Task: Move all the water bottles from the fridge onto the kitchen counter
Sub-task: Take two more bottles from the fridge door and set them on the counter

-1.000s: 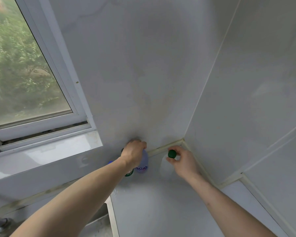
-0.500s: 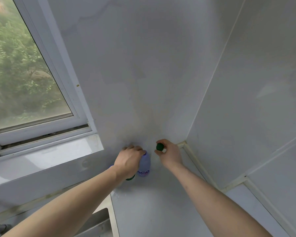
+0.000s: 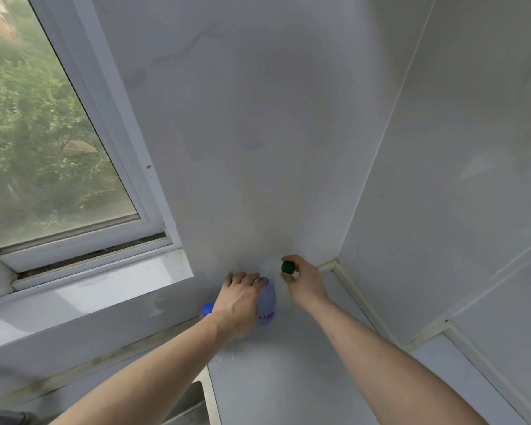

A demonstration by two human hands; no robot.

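Note:
On the white kitchen counter (image 3: 288, 378), close to the back wall, my left hand (image 3: 238, 299) grips a bottle with a purple label (image 3: 267, 302) from above. A blue cap (image 3: 208, 308) of another bottle shows just left of that hand; its body is hidden. My right hand (image 3: 304, 282) holds a clear bottle by the neck, fingers curled round it below its green cap (image 3: 288, 267). That bottle's body is hidden by the hand and hard to make out.
A window (image 3: 52, 142) with a white sill (image 3: 83, 289) fills the left. White walls meet in a corner (image 3: 334, 262) right of the bottles. A sink edge (image 3: 209, 394) lies at the bottom, left of the counter.
My right hand has carried the green-capped bottle left, away from the corner and nearer the purple-labelled bottle. A blue cap now shows beside my left hand.

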